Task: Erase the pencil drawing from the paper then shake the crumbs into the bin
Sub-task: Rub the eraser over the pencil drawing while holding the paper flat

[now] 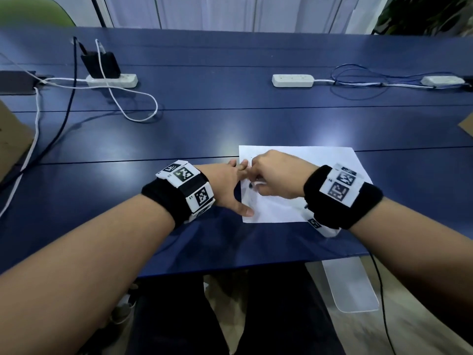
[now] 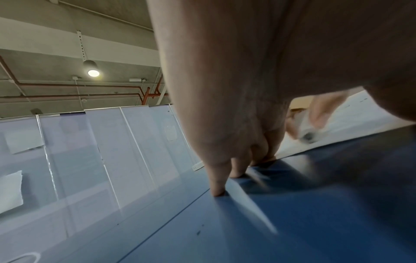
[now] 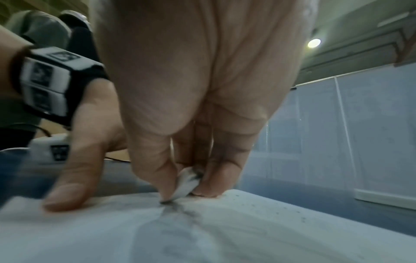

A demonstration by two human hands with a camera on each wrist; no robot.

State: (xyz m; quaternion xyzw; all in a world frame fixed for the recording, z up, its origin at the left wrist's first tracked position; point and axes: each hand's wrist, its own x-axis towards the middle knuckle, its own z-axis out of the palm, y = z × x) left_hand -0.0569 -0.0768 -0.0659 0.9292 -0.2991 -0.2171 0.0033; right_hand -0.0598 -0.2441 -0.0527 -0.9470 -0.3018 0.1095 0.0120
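A white sheet of paper (image 1: 330, 160) lies on the blue table (image 1: 230, 129) near its front edge, with faint grey pencil marks and dark crumbs (image 3: 265, 204) on it. My left hand (image 1: 230, 185) lies flat with straight fingers, thumb (image 3: 67, 192) and fingertips (image 2: 217, 193) pressing the paper's left edge. My right hand (image 1: 273, 175) pinches a small white eraser (image 3: 186, 183) with a dirty tip between thumb and fingers and presses it on the paper. The same eraser (image 2: 309, 135) shows blurred in the left wrist view. No bin is in view.
Two white power strips (image 1: 111, 80) (image 1: 293, 80) with chargers and loose cables lie across the far half of the table. Cardboard (image 1: 12, 139) sits at the left edge, another piece (image 1: 467, 126) at the right. A translucent mat (image 1: 350, 285) lies on the floor below.
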